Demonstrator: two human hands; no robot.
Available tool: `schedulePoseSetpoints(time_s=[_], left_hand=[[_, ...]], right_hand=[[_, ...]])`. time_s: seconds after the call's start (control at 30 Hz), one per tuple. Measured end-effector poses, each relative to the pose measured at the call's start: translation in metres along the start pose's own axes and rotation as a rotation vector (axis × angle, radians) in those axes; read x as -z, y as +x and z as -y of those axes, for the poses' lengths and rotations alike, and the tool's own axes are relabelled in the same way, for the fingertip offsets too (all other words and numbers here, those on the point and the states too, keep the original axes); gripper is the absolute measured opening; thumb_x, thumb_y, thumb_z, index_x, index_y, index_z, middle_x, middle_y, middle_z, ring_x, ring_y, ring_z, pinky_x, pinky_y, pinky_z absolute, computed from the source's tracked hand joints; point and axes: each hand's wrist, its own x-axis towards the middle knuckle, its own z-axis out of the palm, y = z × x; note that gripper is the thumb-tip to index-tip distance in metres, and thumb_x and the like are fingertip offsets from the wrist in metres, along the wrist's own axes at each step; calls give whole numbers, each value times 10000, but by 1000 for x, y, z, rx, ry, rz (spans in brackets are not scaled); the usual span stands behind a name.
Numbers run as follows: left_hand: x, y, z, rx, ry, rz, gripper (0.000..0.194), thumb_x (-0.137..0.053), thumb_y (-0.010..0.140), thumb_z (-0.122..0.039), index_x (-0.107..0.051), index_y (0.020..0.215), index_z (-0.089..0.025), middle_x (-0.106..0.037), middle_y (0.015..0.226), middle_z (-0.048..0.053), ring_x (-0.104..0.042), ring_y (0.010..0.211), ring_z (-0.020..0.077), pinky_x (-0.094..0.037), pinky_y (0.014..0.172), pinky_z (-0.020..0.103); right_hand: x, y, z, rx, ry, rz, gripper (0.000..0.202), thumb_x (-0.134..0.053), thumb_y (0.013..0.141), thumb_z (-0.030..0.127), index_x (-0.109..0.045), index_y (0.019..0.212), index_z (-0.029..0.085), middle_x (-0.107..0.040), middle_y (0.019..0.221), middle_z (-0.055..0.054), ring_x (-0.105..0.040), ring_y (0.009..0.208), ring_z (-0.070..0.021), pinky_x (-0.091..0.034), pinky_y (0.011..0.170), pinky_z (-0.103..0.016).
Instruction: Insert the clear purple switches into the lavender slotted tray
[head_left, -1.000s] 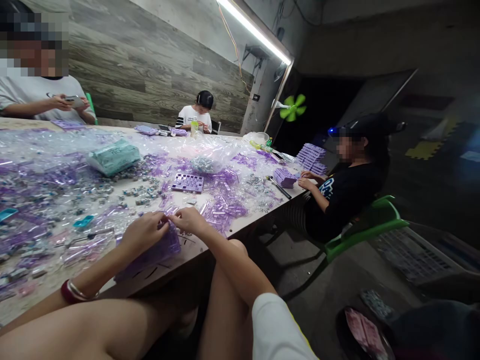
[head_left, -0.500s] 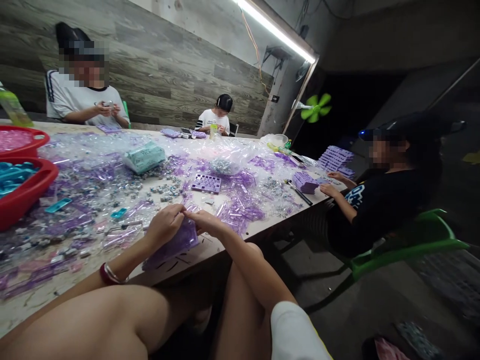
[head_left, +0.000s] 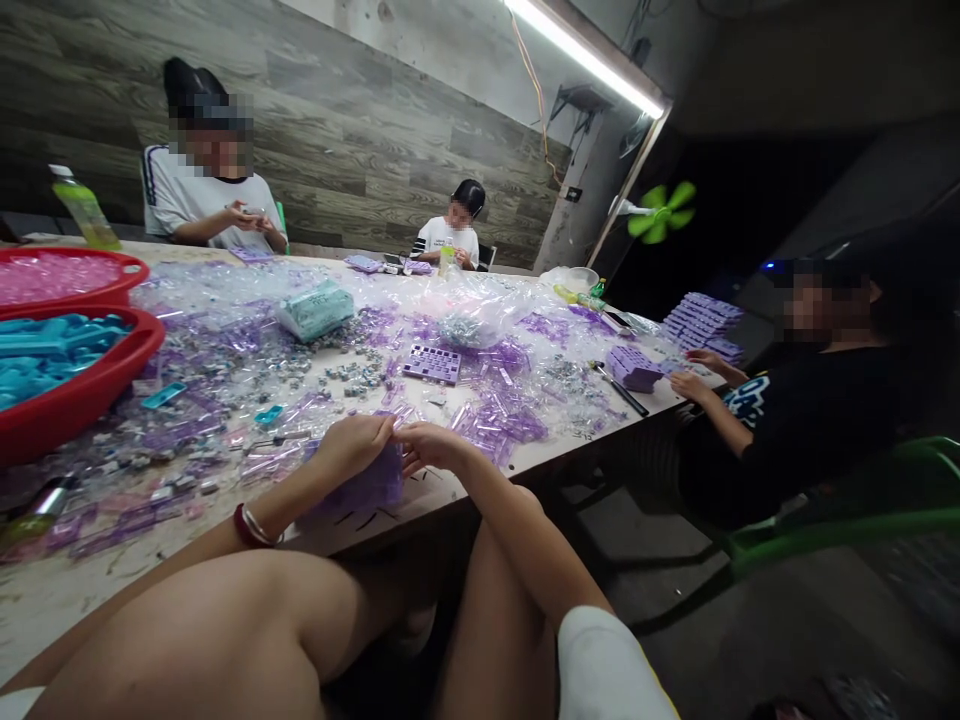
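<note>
My left hand (head_left: pixel 354 445) and my right hand (head_left: pixel 433 446) meet at the fingertips near the table's front edge. Both are closed in a pinch; whatever is between the fingers is too small or hidden. Just beneath them is a translucent purple plastic piece (head_left: pixel 375 485), box-like in shape, partly covered by my left hand and forearm. Beyond my hands lies a light purple panel (head_left: pixel 433 364) with rows of rectangular holes, like a keyboard frame. Loose clear purple plastic pieces (head_left: pixel 499 425) are heaped right of it.
Two red baskets, one with blue parts (head_left: pixel 154 335) and one with pink parts (head_left: pixel 139 268), stand at left. A teal packet (head_left: pixel 316 310) lies mid-table among small parts. Purple stacks (head_left: pixel 634 368) and a black-handled tool (head_left: pixel 624 392) are at right. Three co-workers sit around the table (head_left: pixel 435 490).
The view has swung left, so everything appears shifted right and more of the baskets shows. My hands stay together at the fingertips over the purple piece, with small finger movements.
</note>
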Motion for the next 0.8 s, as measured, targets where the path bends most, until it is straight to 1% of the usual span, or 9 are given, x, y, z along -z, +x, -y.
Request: schedulePoseSetpoints(time_s=[0.13,0.23,0.3,0.47,0.57,0.63,0.73,0.8], left_hand=[[1,-2,0,-34,77,3,450,-235,944,-337,-650,978,-167,-695,954,110,-629,889,264,-414,733,311],[2,-5,-2,-94,195,30,436,-216,952,-282,-609,1080,-144,-682,994,129,-631,899,280,-413,719,320],[3,-5,-3,-108,241,30,424,-217,954,-268,-592,1102,-138,-676,1004,136,-634,889,283,-412,703,319],[5,-5,-4,-82,227,17,414,-226,956,-282,-608,1038,-145,-683,963,127,-639,855,268,-402,673,302],[8,-4,-4,-24,166,-2,434,-230,961,-331,-625,1011,-160,-689,969,114,-637,867,257,-399,677,291],[10,-3,-5,13,110,-31,468,-220,963,-374,-641,966,-168,-694,941,106,-639,859,251,-398,676,286],[11,-4,-5,21,54,-61,502,-202,963,-402,-651,929,-181,-697,916,95,-641,851,246,-401,671,282],[10,-4,-5,28,32,-61,511,-194,963,-410,-651,918,-187,-698,928,87,-640,864,239,-406,675,277]], right_hand=[[2,2,0,-6,15,70,314,-623,828,440,-555,765,140,-614,614,-3,-631,517,-134,-562,545,-263],[4,2,0,-6,19,89,318,-643,811,448,-563,786,141,-622,644,0,-642,540,-133,-563,568,-263],[4,2,1,-5,19,97,324,-661,793,455,-578,813,142,-630,668,0,-646,553,-129,-563,583,-261],[2,-2,1,53,18,103,337,-697,753,461,-612,839,147,-633,686,10,-641,551,-123,-563,580,-253],[1,-5,1,106,-11,82,355,-691,747,485,-616,812,144,-634,681,6,-640,547,-122,-564,571,-243],[4,-6,2,116,-49,87,367,-684,751,494,-618,793,135,-646,687,-13,-650,564,-135,-570,581,-249],[12,-8,4,103,-86,104,354,-670,775,472,-629,807,121,-668,713,-44,-667,598,-154,-581,611,-270],[17,-11,6,85,-88,82,336,-636,813,451,-637,836,116,-679,730,-56,-670,603,-156,-582,611,-275]])
